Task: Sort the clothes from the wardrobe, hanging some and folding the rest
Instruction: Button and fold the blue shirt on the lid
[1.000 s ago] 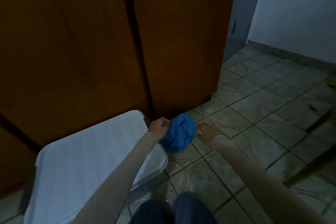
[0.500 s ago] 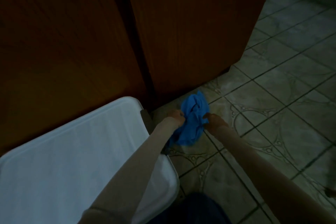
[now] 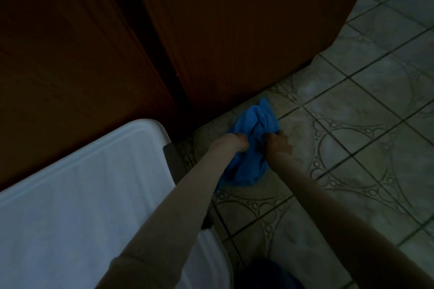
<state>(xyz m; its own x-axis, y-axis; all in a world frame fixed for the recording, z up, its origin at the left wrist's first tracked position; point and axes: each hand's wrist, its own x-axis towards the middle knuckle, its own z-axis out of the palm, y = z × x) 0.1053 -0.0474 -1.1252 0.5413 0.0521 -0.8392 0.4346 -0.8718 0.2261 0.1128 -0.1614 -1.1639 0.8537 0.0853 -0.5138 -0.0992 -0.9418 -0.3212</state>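
Cloth (image 3: 254,145), blue and bunched, hangs low over the floor (image 3: 366,138) just beside the wardrobe (image 3: 234,30) foot; the left hand (image 3: 238,143) grips its near-left edge, fingers curled in; the right hand (image 3: 278,144) pinches the near-right edge; both seem equally near; its long axis runs away from the person toward the wardrobe; open floor lies right of the wardrobe, while the white tabletop (image 3: 82,195) crowds the left.

Dim light; patterned tile floor (image 3: 352,124), white table (image 3: 82,195).
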